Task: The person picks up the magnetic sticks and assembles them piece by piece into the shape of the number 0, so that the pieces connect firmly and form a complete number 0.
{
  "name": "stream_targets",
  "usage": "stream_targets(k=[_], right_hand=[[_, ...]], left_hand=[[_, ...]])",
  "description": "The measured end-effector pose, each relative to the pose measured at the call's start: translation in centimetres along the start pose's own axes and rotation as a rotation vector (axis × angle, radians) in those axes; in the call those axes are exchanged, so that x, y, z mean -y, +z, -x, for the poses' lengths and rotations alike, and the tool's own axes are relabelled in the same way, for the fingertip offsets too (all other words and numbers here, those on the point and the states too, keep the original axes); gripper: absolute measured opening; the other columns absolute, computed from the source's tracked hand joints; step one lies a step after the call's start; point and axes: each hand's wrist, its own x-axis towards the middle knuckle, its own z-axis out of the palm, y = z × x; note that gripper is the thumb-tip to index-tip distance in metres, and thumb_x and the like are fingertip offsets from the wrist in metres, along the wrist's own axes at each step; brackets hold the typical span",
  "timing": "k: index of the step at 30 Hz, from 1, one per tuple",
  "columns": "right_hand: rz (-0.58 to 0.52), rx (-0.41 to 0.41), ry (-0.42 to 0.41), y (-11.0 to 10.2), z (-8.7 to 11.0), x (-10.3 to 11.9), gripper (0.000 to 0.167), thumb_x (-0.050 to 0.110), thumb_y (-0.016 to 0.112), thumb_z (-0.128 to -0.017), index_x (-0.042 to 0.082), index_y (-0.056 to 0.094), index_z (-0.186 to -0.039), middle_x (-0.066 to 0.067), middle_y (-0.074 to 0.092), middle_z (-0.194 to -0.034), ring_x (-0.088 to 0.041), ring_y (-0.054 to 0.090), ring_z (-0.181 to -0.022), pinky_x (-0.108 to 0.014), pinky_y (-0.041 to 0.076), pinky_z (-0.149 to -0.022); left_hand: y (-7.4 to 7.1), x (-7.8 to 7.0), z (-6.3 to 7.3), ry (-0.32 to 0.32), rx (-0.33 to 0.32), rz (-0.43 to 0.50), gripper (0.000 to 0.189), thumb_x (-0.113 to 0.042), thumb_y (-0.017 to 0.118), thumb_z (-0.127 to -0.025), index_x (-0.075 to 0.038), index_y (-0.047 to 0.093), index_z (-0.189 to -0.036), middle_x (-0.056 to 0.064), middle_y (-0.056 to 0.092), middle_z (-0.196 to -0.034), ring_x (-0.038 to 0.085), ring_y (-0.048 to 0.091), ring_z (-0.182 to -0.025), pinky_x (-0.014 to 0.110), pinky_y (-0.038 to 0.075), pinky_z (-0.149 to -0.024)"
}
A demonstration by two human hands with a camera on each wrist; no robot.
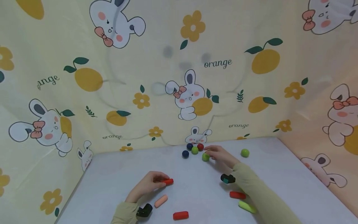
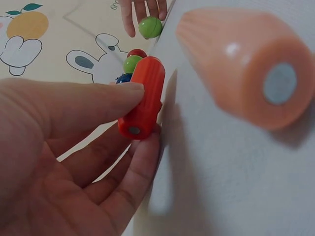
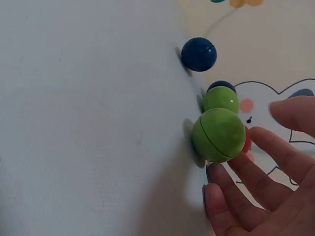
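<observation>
In the head view my left hand (image 1: 149, 184) is low over the table, left of centre. Its thumb and fingers pinch a short red ribbed stick (image 2: 148, 81), with a small grey disc on the end facing the left wrist camera. A peach-coloured stick (image 1: 161, 201) lies just in front of that hand. Farther back, my right hand (image 1: 222, 155) reaches toward a green ball (image 3: 218, 135). Its fingers are loosely spread at the ball's side, the thumb held away; whether a fingertip touches the ball I cannot tell.
Behind the green ball sit two dark blue balls (image 1: 185, 154), a red ball (image 1: 200, 147) and another green ball (image 1: 194, 150), near the patterned backdrop (image 1: 156, 62). One green ball (image 1: 245, 152) stands apart on the right. Red sticks (image 1: 181, 215) and a yellow-green stick (image 1: 247, 207) lie nearer.
</observation>
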Motion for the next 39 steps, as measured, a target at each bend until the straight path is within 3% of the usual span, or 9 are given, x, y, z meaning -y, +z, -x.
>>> stream_targets(k=[7, 16, 27, 33, 39], right_hand=[[0.042, 0.007, -0.041, 0.7, -0.1, -0.1, 0.037, 0.015, 0.068, -0.088, 0.010, 0.062, -0.124, -0.004, 0.062, -0.119, -0.026, 0.053, -0.111, -0.049, 0.044, -0.096], [0.113, 0.012, -0.051, 1.4, -0.1, -0.2, 0.032, 0.010, 0.070, -0.086, 0.012, 0.067, -0.117, -0.002, 0.062, -0.114, -0.023, 0.055, -0.103, -0.042, 0.048, -0.091], [0.103, 0.026, -0.086, 1.9, 1.6, 0.0, 0.034, 0.018, 0.072, -0.086, 0.012, 0.065, -0.119, 0.001, 0.063, -0.113, -0.022, 0.056, -0.105, -0.043, 0.049, -0.089], [0.082, 0.078, -0.131, 2.0, 3.7, 0.8, 0.038, 0.021, 0.070, -0.088, 0.010, 0.062, -0.123, -0.002, 0.061, -0.119, -0.022, 0.058, -0.105, -0.044, 0.048, -0.091], [0.029, 0.121, -0.140, 2.2, 4.3, 1.3, 0.042, 0.022, 0.070, -0.088, 0.008, 0.061, -0.125, -0.005, 0.060, -0.120, -0.021, 0.060, -0.102, -0.039, 0.050, -0.089]], left_hand=[[0.1, 0.1, 0.0, 0.005, -0.003, -0.008, 0.025, -0.009, 0.069, -0.088, -0.010, 0.069, -0.113, 0.000, 0.067, -0.104, 0.020, 0.058, -0.091, 0.037, 0.051, -0.084], [0.3, 0.0, -0.1, 0.004, -0.009, -0.009, 0.024, -0.007, 0.068, -0.088, -0.011, 0.069, -0.112, 0.001, 0.066, -0.104, 0.019, 0.058, -0.092, 0.038, 0.051, -0.084], [0.4, -2.3, -0.6, 0.013, 0.026, -0.004, 0.025, -0.008, 0.066, -0.089, -0.009, 0.069, -0.114, 0.001, 0.066, -0.104, 0.021, 0.058, -0.090, 0.035, 0.052, -0.079], [0.9, -3.2, -1.8, 0.030, 0.037, -0.001, 0.024, -0.009, 0.068, -0.089, -0.013, 0.070, -0.112, 0.000, 0.066, -0.106, 0.020, 0.061, -0.090, 0.034, 0.054, -0.078], [2.1, -3.6, -4.1, 0.045, 0.061, 0.016, 0.022, -0.011, 0.069, -0.088, -0.017, 0.071, -0.110, -0.002, 0.067, -0.104, 0.019, 0.061, -0.092, 0.033, 0.054, -0.080]])
